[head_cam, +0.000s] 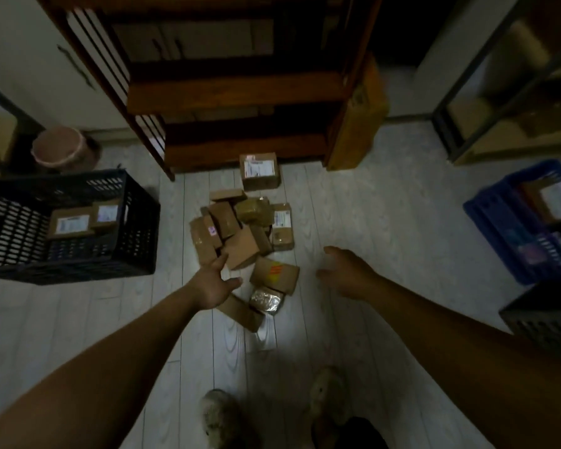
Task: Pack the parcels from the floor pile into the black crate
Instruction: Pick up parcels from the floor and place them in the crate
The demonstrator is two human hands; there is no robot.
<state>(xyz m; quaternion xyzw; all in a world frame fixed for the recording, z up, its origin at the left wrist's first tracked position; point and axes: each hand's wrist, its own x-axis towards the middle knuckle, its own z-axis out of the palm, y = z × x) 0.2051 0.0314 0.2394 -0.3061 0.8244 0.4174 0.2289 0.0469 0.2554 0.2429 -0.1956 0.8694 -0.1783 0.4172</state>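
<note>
I am hovering my left hand (212, 288), fingers (217, 261) spread wide, over the mid-frame parcels (240, 228) to grab one for the black crate (140, 222) at left, right hand (348, 275) open too.

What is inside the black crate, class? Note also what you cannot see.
The black crate holds two labelled brown boxes: a larger parcel and, beside it, a smaller parcel. Anything under them is covered.

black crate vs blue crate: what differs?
The black crate stands left of the pile; the blue crate stands right, cut by the frame edge. The black crate holds two labelled parcels with room left; the blue crate looks fuller. Both have slotted walls and sit on the floor.
</note>
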